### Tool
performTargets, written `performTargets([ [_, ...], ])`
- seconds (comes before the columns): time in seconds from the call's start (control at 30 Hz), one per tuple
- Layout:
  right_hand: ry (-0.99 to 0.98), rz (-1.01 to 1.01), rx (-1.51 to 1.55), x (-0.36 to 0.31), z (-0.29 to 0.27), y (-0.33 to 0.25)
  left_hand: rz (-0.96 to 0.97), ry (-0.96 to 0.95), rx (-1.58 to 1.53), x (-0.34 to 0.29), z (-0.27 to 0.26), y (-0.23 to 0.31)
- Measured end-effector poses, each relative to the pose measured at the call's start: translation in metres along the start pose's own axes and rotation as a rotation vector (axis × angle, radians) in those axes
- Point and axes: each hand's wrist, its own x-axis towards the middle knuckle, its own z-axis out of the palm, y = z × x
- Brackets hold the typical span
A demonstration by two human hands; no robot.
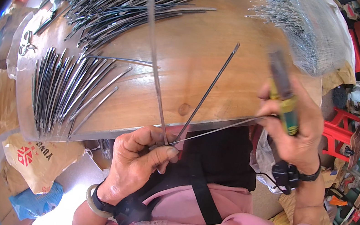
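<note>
My left hand (138, 162) is closed near the table's front edge, pinching the lower ends of two thin strips. One is a greyish strip (155, 65), blurred along its length; the other is a dark strip (210, 85) leaning right. They spread apart in a V above my fingers. A thin wire (219, 130) runs from this pinch to the fingertips of my right hand (301, 134). That hand also grips a hand tool (288, 110) with a yellow-and-green handle. Motion smears the tool's dark upper end, so its kind is unclear.
On the wooden table (230, 13), a large pile of dark strips (126, 6) lies at the back left, with a smaller fanned group (68, 92) nearer. Thin metal pieces fill a clear plastic bag (310, 36) at the back right. A red stool (341, 130) stands on the right.
</note>
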Motion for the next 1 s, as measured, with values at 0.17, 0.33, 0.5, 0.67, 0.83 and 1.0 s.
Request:
performTargets([
  [0.17, -0.084, -0.317, -0.275, 0.022, 0.016, -0.006, -0.165, -0.102, 0.031, 0.003, -0.001, 0.006],
  [0.33, -0.118, -0.326, -0.297, 0.021, 0.026, 0.008, -0.247, -0.177, 0.027, 0.006, -0.002, 0.007],
  [0.5, -0.208, -0.352, -0.247, 0.023, 0.035, 0.003, -0.247, -0.195, 0.044, 0.004, -0.005, 0.006],
  [0.67, -0.215, -0.314, -0.293, 0.019, 0.031, 0.0, -0.137, -0.254, -0.005, 0.014, -0.021, 0.013],
  [0.83, -0.221, -0.371, -0.275, 0.02, 0.035, -0.015, -0.117, -0.234, 0.055, 0.019, -0.017, 0.028],
  [1.0, -0.221, -0.393, -0.252, 0.014, 0.042, -0.018, -0.302, -0.319, 0.092, 0.03, -0.007, 0.023],
])
